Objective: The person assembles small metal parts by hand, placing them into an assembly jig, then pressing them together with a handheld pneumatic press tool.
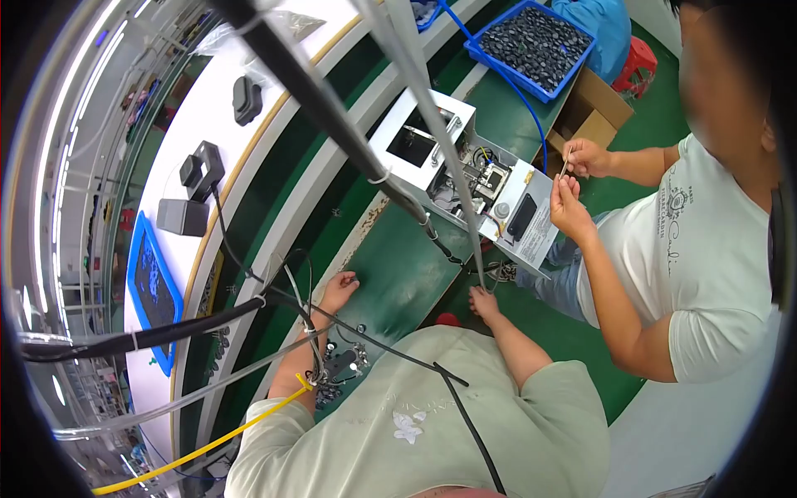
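Observation:
My left hand (339, 292) rests over the green bench top (407, 257), fingers pinched together round a small dark piece too tiny to name. Beside that forearm sits a small metal fixture (342, 362) with black and silver parts, cables running into it. At the bench's right end is my right hand (481, 304), its fingers curled close to a bundle of cables (501, 270). What it grips, if anything, is hidden. Beyond both hands stands an opened white machine (423, 141) with wiring and metal parts showing inside.
At right a co-worker in a white shirt (677, 249) holds a thin stick-like piece (565, 164). A blue bin (531, 46) of black parts stands at the back. Black cables (307, 91) and a yellow tube (199, 446) cross overhead. A white shelf at left carries a blue tray (141, 274).

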`<state>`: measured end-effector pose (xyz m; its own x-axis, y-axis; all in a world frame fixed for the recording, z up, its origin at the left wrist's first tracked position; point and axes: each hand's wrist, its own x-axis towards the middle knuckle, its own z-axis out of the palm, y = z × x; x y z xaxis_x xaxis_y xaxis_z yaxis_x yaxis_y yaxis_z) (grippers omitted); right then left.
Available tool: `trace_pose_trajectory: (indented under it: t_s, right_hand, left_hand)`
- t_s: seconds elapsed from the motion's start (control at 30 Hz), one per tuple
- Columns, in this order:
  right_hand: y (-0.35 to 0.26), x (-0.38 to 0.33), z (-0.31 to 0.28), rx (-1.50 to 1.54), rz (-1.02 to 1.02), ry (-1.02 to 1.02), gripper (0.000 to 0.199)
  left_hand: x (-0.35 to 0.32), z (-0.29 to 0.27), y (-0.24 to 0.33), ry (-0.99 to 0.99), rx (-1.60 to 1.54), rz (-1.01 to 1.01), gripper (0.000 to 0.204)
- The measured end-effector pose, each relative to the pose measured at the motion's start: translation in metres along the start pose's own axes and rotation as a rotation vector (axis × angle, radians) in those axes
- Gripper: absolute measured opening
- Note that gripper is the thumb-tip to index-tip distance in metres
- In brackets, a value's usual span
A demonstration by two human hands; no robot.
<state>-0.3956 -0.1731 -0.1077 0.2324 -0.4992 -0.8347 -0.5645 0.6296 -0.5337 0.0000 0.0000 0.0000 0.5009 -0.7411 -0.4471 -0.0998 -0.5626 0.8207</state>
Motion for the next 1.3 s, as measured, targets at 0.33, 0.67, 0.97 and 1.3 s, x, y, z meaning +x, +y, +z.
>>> trace_pose_trajectory:
  t_s: [0.33, 0.67, 0.97, 1.3]
  right_hand:
    - [0.158, -0.019, -0.088, -0.559, 0.229, 0.194, 0.048]
    - [0.158, -0.016, -0.080, -0.384, 0.009, 0.314, 0.043]
    - [0.164, -0.015, -0.082, -0.321, 0.008, 0.296, 0.045]
    - [0.153, -0.017, -0.081, -0.330, 0.026, 0.287, 0.041]
  left_hand:
    - [-0.004, 0.024, 0.000, 0.002, 0.317, 0.039, 0.022]
    - [-0.008, 0.017, -0.030, 0.045, 0.419, 0.178, 0.022]
    - [-0.018, 0.021, -0.028, -0.161, 0.366, 0.219, 0.036]
    - [-0.016, 0.032, -0.040, -0.076, 0.267, 0.115, 0.031]
